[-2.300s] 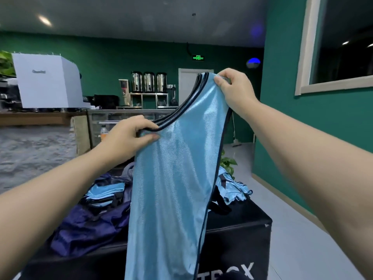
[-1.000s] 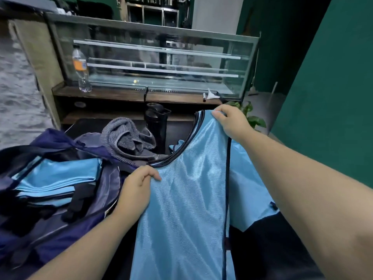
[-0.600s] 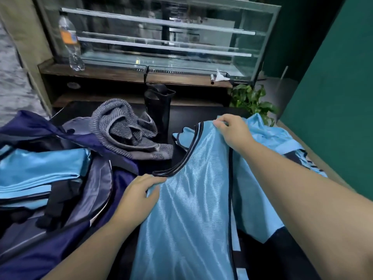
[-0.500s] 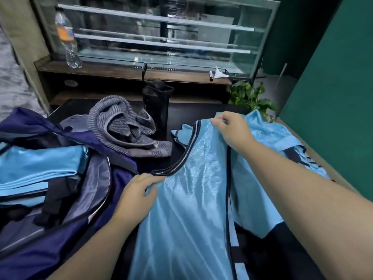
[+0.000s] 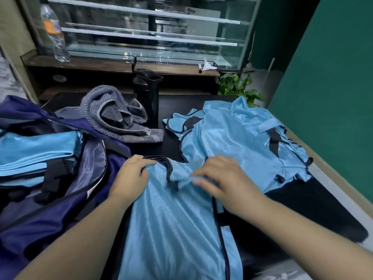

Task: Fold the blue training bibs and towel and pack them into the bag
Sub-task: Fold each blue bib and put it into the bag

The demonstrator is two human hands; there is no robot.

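Bib now down flat on tabletop, no longer held up. Our left hand grips its collar; right hand pinches the strap. Folding starts; bag waits left.

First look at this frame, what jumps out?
The shiny blue bib spread front and centre, with the left hand gripping its dark collar and the right hand on the fabric beside it. Left, an open navy bag already holds folded bibs; behind, a crumpled grey towel.
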